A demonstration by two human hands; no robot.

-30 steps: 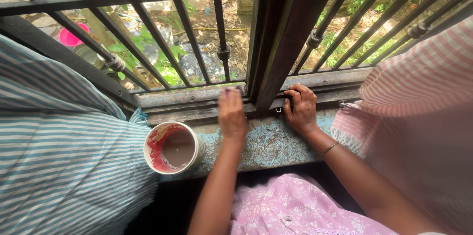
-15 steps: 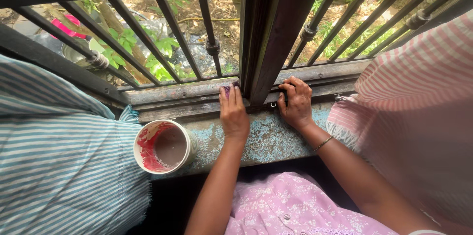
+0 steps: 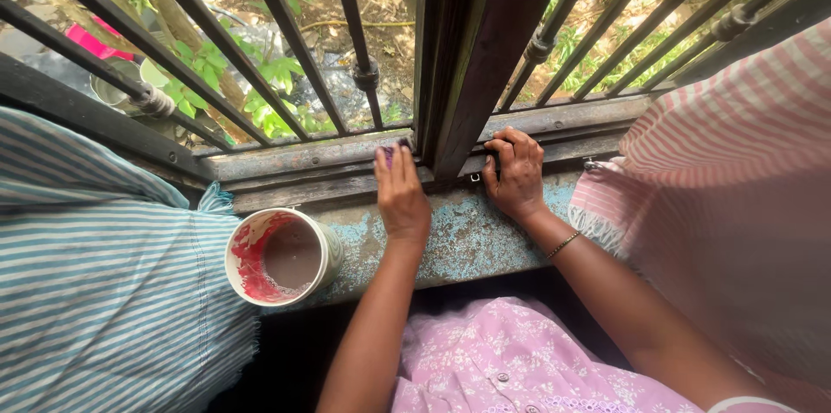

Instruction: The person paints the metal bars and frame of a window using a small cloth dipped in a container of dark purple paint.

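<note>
Working the bottom rail of the weathered wooden window frame, mid-frame, right where it meets the dark upright post. Best bet, I reckon, is short firm strokes tight into that corner. My left hand has its fingers pressed together, pinching a small purple rubbing pad flat against the rail. My right hand curls around the rail just right of the post, bracing. The white plastic tub of reddish-brown paint sits lower left on the flaky blue sill.

Your single head camera looks steeply down, close over the window sill, facing outward through the grille bars
</note>
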